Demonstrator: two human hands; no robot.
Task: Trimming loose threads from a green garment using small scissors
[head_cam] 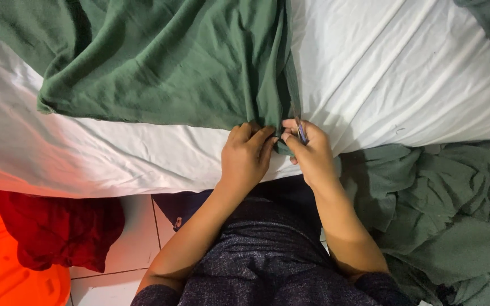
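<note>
The left hand (246, 157) pinched the edge of the green cloth (160, 62), fingers curled over its hem, while the right hand (312, 153), just beside it, gripped what looked like scissors (300, 129) at the same edge. Beyond both hands the cloth spread over a white sheet (404, 73). Right of the right hand lay a green heap (449, 209), and far left of the left hand a red cloth (58, 229) hung over an orange bin (7, 277).

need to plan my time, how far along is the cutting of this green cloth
Early, by the look of it. Done: green cloth pieces are heaped at the right. In hand: the left hand pinches the near edge of the green cloth on the white sheet, and the right hand works scissors at that edge. Left: nearly the whole spread cloth looks uncut.
</note>
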